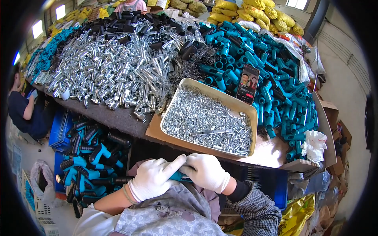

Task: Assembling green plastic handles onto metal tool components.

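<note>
Both of my hands wear white gloves and meet low in front of me, above my patterned apron [161, 214]. My left hand [153, 179] is wrapped round a teal plastic piece [179, 176], with its index finger stretched toward the other hand. My right hand [206, 172] pinches at the same piece with thumb and fingers together. Most of the piece is hidden by the gloves, so its full shape cannot be told. Just beyond my hands, a cream tray [212, 93] of small metal parts sits on cardboard, with a thin metal rod [211, 132] across them.
Shiny metal tubes [118, 70] heap on the table, black sleeves [130, 23] behind. Teal gun-shaped bodies [271, 98] pile at right; a phone [248, 84] leans there by a white plastic bag [314, 145]. Teal-and-black gun-shaped pieces [100, 154] fill a crate lower left. Another person [25, 110] sits left.
</note>
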The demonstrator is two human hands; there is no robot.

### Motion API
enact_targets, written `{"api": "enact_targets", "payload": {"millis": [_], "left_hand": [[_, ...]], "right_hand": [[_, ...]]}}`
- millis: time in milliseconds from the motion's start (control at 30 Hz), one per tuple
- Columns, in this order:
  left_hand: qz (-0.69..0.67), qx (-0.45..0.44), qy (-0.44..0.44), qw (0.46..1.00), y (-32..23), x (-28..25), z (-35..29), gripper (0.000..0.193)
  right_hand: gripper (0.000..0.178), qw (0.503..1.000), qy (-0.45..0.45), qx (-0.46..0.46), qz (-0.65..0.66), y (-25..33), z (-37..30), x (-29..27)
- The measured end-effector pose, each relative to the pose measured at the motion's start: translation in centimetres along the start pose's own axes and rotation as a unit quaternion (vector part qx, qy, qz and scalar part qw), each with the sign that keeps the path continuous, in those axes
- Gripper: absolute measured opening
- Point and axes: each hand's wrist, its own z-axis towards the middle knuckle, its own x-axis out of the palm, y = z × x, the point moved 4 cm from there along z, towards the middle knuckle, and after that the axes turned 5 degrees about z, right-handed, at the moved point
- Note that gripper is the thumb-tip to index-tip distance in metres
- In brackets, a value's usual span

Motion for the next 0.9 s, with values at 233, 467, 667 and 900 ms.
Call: {"api": "enact_targets", "payload": {"millis": [233, 467, 667, 900], "left_hand": [[-0.013, -0.011, -0.010, 1.000, 0.6, 0.1, 0.1, 0.077], [-0.156, -0.108, 0.066, 0.980, 0.7, 0.6, 0.3, 0.071], [-0.369, -0.198, 0.108, 0.902, 1.5, 2.3, -0.2, 0.051], [-0.335, -0.173, 0.088, 0.922, 1.7, 2.3, -0.5, 0.048]], "right_hand": [[0.020, 0.993, -0.027, -0.065, -0.093, 1.4, -1.5, -0.1], [0.027, 0.981, 0.036, -0.094, -0.168, 1.7, -1.8, 0.1], [0.023, 0.979, -0.025, -0.182, -0.083, 0.5, -0.2, -3.5], [0.029, 0.870, -0.275, 0.170, -0.371, -15.0, 4.1, -19.0]]}}
